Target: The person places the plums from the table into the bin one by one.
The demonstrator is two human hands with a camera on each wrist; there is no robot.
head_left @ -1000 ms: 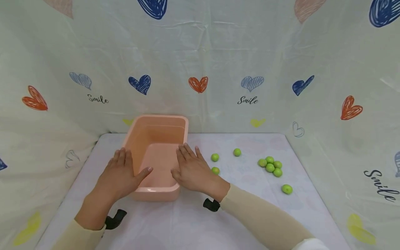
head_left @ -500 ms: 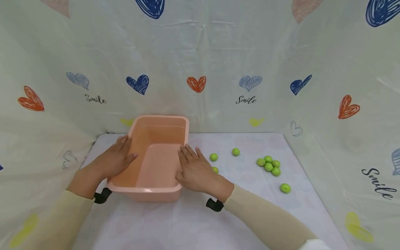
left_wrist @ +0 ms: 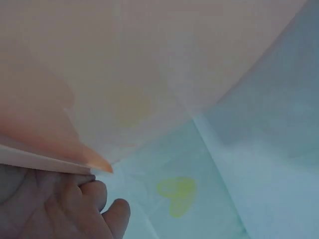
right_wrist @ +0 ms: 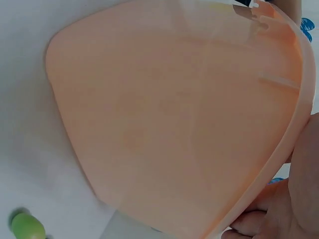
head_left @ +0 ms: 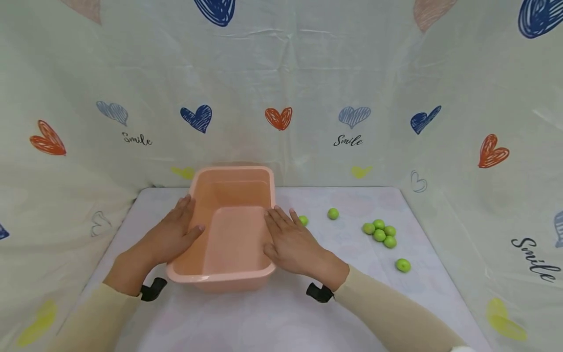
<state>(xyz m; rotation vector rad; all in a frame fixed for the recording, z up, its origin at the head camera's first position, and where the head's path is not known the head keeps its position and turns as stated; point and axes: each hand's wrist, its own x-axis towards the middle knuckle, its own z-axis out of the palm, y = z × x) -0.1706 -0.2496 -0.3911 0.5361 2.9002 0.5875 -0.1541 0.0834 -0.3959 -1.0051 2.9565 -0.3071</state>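
Observation:
An orange-pink plastic basin point(head_left: 237, 239) sits on the white-covered table between my hands, with nothing seen inside it. My left hand point(head_left: 167, 234) lies along its left rim, fingers straight and thumb over the inside. On the opposite rim rests my right hand point(head_left: 294, 242), fingers extended forward, thumb toward the inside. The left wrist view shows the basin's outer wall point(left_wrist: 40, 89) above the left palm and fingers point(left_wrist: 92, 194). In the right wrist view the outer wall point(right_wrist: 164, 114) fills the middle, the right hand point(right_wrist: 299, 194) against the rim.
Small round green fruits lie right of the basin: a cluster point(head_left: 379, 234) of several, a single fruit point(head_left: 402, 265) nearer, another fruit point(head_left: 333, 213) farther back, and one fruit point(head_left: 303, 220) partly behind my right fingers. A heart-printed sheet point(head_left: 281, 73) hangs behind the table.
My left hand shifted outward to the left rim, then moved slightly right. The basin has slid right and a little toward me, with my right hand moving alongside, now hiding a fruit.

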